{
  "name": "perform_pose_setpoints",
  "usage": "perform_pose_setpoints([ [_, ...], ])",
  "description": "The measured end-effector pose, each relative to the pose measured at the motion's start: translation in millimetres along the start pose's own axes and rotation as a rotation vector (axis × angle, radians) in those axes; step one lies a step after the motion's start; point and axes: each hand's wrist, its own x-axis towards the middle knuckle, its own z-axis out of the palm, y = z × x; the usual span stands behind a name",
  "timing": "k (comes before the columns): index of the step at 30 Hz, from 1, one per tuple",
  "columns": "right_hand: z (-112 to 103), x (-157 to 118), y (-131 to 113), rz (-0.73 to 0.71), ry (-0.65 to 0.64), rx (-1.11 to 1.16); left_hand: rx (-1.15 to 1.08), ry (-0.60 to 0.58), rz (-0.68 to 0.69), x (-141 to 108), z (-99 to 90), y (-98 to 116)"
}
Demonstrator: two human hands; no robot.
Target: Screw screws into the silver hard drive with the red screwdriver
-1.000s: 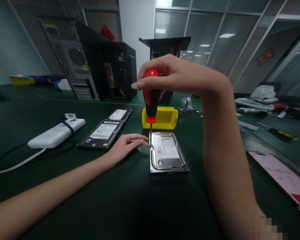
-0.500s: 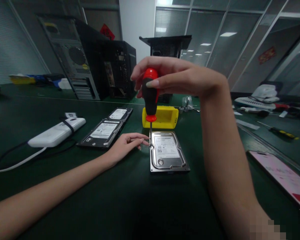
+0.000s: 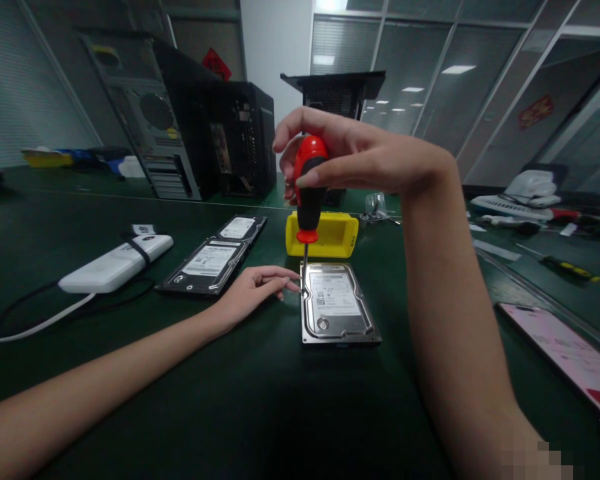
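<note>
My right hand [image 3: 340,157] is closed around the red and black handle of a screwdriver [image 3: 309,207], held nearly upright. Its thin shaft points down to the left edge of a silver hard drive [image 3: 334,300] with a white label, lying flat on the dark green table [image 3: 260,407]. Whether the tip sits in a screw is too small to see. From the left, my left hand [image 3: 253,293] rests on the table, fingers stretched out, fingertips at the drive's left edge by the shaft. Just behind the drive stands a yellow plastic bin [image 3: 350,237], its open side facing me.
Two more hard drives [image 3: 213,260] lie left of my left hand, near a white power strip [image 3: 117,263] with cables. Computer cases [image 3: 185,120] stand at the back. To the right are a phone [image 3: 555,347] and a yellow-black screwdriver [image 3: 570,268].
My right hand and the top of the screwdriver have shifted slightly right, so the screwdriver leans a little more. Its fingers have changed position on the handle. The left hand and drive have stayed put.
</note>
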Motion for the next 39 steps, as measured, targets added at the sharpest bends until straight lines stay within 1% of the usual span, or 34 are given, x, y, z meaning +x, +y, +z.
perform_pose_setpoints([
  [2, 0.3, -0.4, -2.4, 0.000, -0.015, -0.012, -0.006, -0.002, -0.001, -0.3, 0.4, 0.7],
  [5, 1.1, 0.3, -4.5, 0.003, -0.001, -0.058, -0.008, -0.012, 0.005, -1.0, 1.2, 2.3],
  [12, 4.7, 5.1, -8.1, -0.045, 0.079, -0.309, 0.012, -0.037, 0.004, -1.4, 2.2, 4.5],
  [18, 5.6, 8.0, -8.4, -0.135, 0.102, -0.435, 0.000, -0.042, 0.015, -0.9, 2.0, 3.7],
  [21, 6.0, 8.0, -8.1, -0.166, 0.142, -0.530, 0.000, -0.049, 0.010, -1.0, 1.9, 3.5],
  [26, 7.3, 11.7, -3.1, -0.137, 0.235, -0.709, -0.018, -0.058, 0.022, -1.1, 1.7, 2.5],
  [28, 7.5, 13.0, 0.9, -0.102, 0.269, -0.716, -0.018, -0.059, 0.022, -1.0, 1.4, 2.2],
  [30, 7.3, 12.8, 3.8, -0.059, 0.286, -0.676, -0.012, -0.059, 0.022, -0.9, 1.1, 1.9],
  [32, 6.6, 11.2, 4.5, -0.040, 0.268, -0.631, -0.006, -0.057, 0.023, -0.7, 0.7, 1.4],
  [36, 5.2, 8.1, 1.3, -0.045, 0.204, -0.543, 0.005, -0.069, 0.024, -0.2, -0.2, -0.4],
  [39, 6.4, 7.9, -1.8, -0.054, 0.182, -0.502, 0.000, -0.069, 0.026, 0.2, -0.6, -2.0],
])
